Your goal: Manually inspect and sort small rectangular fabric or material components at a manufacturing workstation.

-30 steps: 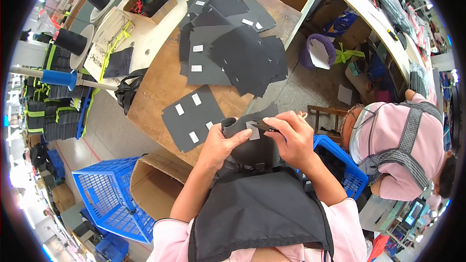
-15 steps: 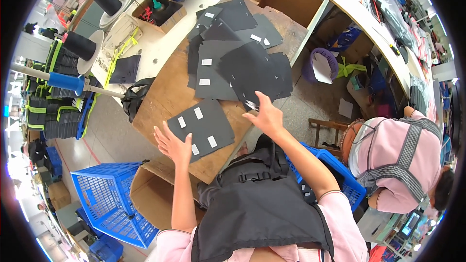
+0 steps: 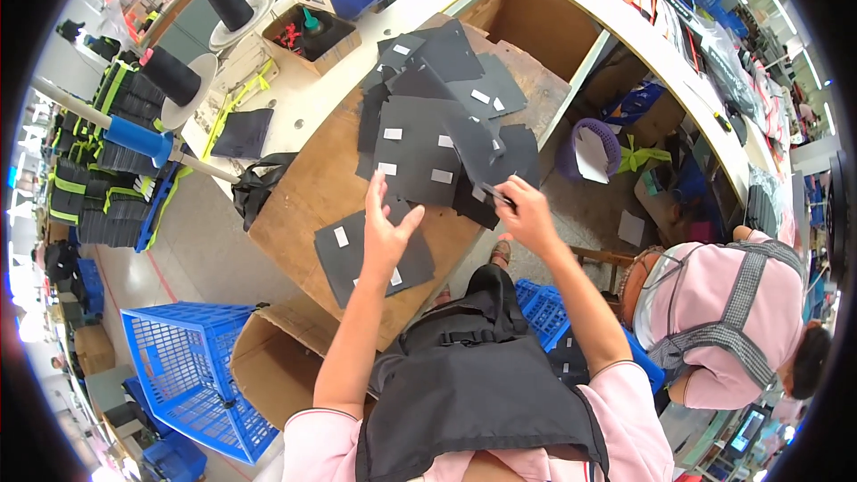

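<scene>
My right hand (image 3: 530, 216) is closed at the near corner of a black fabric panel (image 3: 475, 141), which looks bent up and slightly blurred. A small dark piece shows at the fingertips, too blurred to name. Under the lifted panel lies a dark grey panel (image 3: 415, 145) with white labels near its corners. My left hand (image 3: 386, 236) is open, fingers spread, with its fingertips by the near edge of that grey panel. Beneath the left hand, a separate dark panel (image 3: 337, 261) with white labels lies on the wooden board and is partly covered by the hand.
More dark panels (image 3: 486, 85) overlap at the board's far end. Thread cones (image 3: 228, 2) and an oil-bottle tray (image 3: 312, 36) stand at far left. A blue crate (image 3: 192, 366) and cardboard box (image 3: 268, 361) sit at near left. Another person (image 3: 714, 312) is at right.
My left hand has moved right and away from the near panel toward the pile. My right hand has closed and shifted right, and the black panel has swung right, uncovering more of the grey one.
</scene>
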